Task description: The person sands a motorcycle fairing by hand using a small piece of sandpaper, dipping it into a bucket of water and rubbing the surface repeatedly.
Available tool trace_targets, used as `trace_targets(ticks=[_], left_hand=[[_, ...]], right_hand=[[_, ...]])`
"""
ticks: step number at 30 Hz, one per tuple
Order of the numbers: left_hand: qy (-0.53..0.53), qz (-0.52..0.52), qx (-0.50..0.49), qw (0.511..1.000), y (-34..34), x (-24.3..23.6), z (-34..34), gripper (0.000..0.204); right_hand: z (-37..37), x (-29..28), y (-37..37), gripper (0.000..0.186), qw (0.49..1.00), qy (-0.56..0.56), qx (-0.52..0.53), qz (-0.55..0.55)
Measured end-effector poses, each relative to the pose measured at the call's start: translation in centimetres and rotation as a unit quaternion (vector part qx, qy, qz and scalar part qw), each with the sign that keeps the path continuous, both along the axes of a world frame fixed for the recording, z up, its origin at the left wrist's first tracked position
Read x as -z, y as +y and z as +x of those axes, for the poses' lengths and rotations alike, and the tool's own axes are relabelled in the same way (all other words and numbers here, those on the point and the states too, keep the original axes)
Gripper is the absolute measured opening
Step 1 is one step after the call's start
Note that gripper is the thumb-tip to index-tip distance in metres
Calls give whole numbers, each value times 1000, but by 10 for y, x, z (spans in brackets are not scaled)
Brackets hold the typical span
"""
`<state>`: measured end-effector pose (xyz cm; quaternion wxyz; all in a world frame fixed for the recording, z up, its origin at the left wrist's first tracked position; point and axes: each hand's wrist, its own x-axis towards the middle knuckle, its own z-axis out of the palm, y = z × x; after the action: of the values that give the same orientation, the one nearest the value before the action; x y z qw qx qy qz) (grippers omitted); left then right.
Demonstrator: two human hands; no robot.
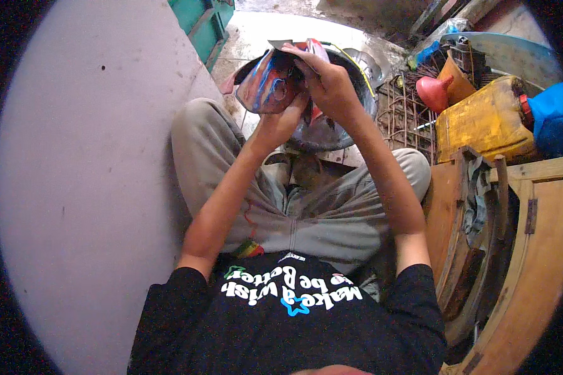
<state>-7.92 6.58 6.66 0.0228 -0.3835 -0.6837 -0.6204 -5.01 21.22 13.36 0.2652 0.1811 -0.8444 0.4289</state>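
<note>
A curved, thin panel painted red, blue and white is held up above a round black basin. It looks like a vehicle body panel, but its exact kind is unclear. My left hand grips its near side from below, the fingers partly hidden behind it. My right hand is bent over its right side, fingers reaching along the upper edge and holding it. At those fingertips a small dark grey flat piece sticks out; I cannot tell what it is. More red and white surface shows behind my right hand.
A pale wall runs along my left, with a green cabinet beyond it. To the right are a rusty metal grid, a red funnel, a yellow jerrycan and a blue container. Wooden frames lean nearer.
</note>
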Motion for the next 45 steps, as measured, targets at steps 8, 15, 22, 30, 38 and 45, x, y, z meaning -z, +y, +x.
trace_targets(ticks=[8, 15, 22, 30, 38, 45], left_hand=[[-77, 92, 6, 993, -1, -81, 8, 27], [-156, 101, 30, 982, -2, -103, 5, 26], [-400, 242, 116, 876, 7, -116, -8, 26], [-364, 222, 120, 897, 0, -114, -24, 26], [-82, -72, 163, 981, -37, -89, -30, 48], [437, -147, -177, 870, -41, -114, -24, 59]], right_hand=[[5, -83, 22, 28, 995, 61, 71, -44], [-7, -99, 48, 29, 987, 56, 90, -121], [7, -49, 55, 52, 991, 13, 49, 121], [14, -39, 36, 80, 955, 15, 117, 272], [-1, -23, 41, 47, 944, 175, 184, 212], [-2, -13, 49, 46, 937, 205, 169, 226]])
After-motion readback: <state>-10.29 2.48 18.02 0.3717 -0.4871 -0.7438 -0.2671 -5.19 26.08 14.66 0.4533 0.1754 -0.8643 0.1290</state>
